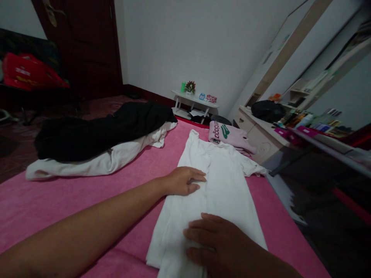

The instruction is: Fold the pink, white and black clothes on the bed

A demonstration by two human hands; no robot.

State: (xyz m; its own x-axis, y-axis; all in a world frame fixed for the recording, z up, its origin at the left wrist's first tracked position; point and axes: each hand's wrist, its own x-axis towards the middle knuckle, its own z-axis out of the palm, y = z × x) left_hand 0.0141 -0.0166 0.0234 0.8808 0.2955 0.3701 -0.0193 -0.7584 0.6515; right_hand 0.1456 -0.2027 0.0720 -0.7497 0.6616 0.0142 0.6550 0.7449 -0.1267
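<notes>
A white short-sleeved shirt [226, 185] is spread on the pink bed cover [130, 197], its neck and sleeves toward the far side. My left hand [183, 180] rests on the shirt's left half, palm down with fingers stretched out. Closer to me, my right hand [216, 241] is over the lower part of the shirt, fingers extended and slightly apart. Whether the right palm touches the cloth I cannot tell. Neither hand grips anything.
Black clothing [110, 131] lies over white clothing [95, 164] at the left. A folded pink garment [228, 135] sits beyond the shirt. To the right stands a cluttered dresser [257, 139]; a small white table [194, 99] is against the wall. A red bag [30, 71] is far left.
</notes>
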